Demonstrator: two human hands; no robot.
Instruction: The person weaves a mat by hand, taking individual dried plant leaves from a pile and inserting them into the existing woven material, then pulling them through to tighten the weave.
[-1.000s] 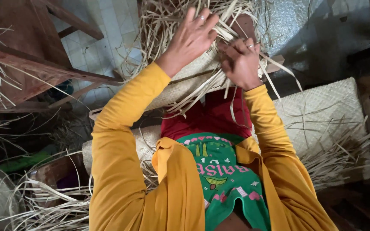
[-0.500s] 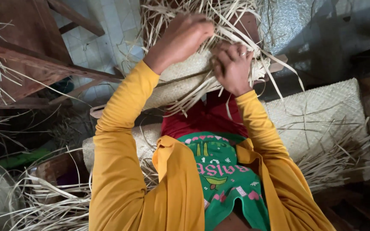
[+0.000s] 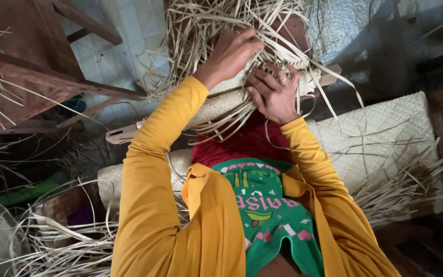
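Woven mat [image 3: 221, 105], loose strips [image 3: 262, 25]: dry pale straw, matt.
Second woven mat [image 3: 385, 128]: same fibre, tight plaited texture. Sleeves [image 3: 149, 179]: soft mustard cloth. Beam [image 3: 52, 79]: rough dark wood. Floor tiles [image 3: 129, 31]: smooth, pale.

A person wears a mustard-yellow long-sleeved top [image 3: 149, 205], open down the front, over a green shirt [image 3: 270, 215] patterned in pink and white, with red cloth [image 3: 242, 146] below. A ring [image 3: 283, 79] circles one finger of the right hand [image 3: 273, 95].
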